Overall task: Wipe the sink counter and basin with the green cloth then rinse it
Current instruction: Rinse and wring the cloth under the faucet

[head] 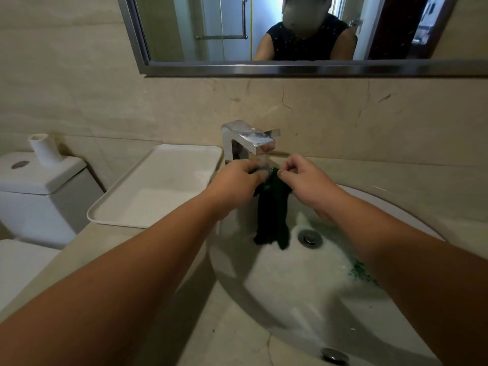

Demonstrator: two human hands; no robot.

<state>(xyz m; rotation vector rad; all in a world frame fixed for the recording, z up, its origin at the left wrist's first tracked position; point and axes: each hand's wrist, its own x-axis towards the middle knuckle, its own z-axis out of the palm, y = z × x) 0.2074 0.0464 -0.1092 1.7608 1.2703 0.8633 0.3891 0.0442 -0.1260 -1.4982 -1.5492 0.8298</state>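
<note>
Dark green and hanging in a long bunched strip, the cloth (272, 212) is held up by its top edge directly beneath the spout of the square chrome faucet (248, 140). The left hand (235, 180) pinches one side of that edge with curled fingers, and the right hand (303, 178) pinches the other side between thumb and forefinger; the two hands are close together, with only the gathered cloth between them. The cloth drops into the white oval basin (290, 299), its lower end just left of the metal drain (310, 237) (whether it touches the porcelain cannot be told). A pale blur under the spout may be running water, but it is too smeared to be sure. Green specks (361, 273) lie on the basin's right slope, near the right forearm. A round metal fitting (334, 355) sits at the basin's near edge.

On the beige stone counter (105, 254), left of the faucet, lies a white rectangular tray (158, 186). Farther left stands a white toilet cistern (39, 186) with a small white tube-necked vessel (43, 149) on its lid. Above, a metal-framed mirror (264, 67) reflects the person's dark sleeveless top.
</note>
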